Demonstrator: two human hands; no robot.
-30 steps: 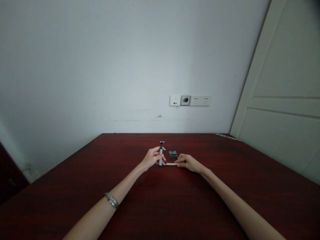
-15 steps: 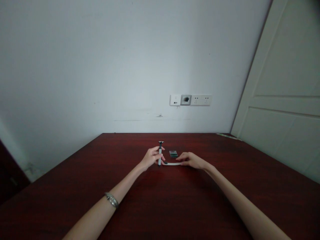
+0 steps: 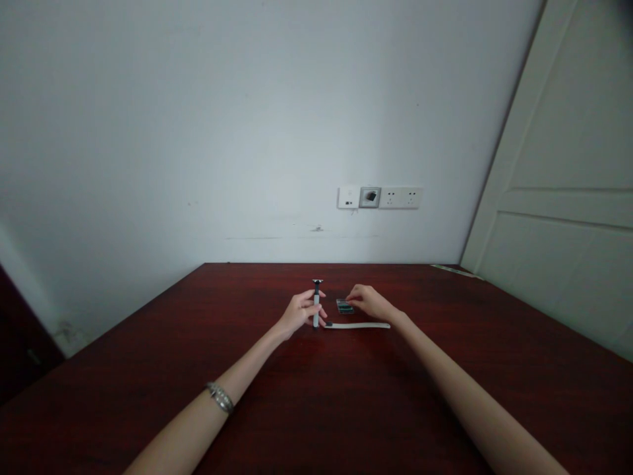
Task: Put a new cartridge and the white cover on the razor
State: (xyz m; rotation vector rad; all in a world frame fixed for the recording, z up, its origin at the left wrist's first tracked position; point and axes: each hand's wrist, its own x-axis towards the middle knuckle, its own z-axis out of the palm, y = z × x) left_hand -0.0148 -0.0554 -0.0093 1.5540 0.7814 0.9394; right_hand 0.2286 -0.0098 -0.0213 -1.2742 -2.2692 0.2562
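Over the mid-tabletop (image 3: pixel 316 402) | your left hand (image 3: pixel 295 315) pinches the razor-shaped tool (image 3: pixel 316 312) between thumb and fingers; long axis vertical in your view, T-head topmost | white strip (image 3: pixel 360 325) crosswise, dark end beside that hand | your right hand (image 3: pixel 370 302): fingers bunched at small packet (image 3: pixel 343 308), grip unclear

The right hand (image 3: pixel 370 302) (strip (image 3: pixel 359 325) released) has reached the flat case (image 3: pixel 345 308).

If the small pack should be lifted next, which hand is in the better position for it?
Probably the right hand: it is at the pack, although firm contact is too small to judge. The left hand is farther from it and holds the razor.
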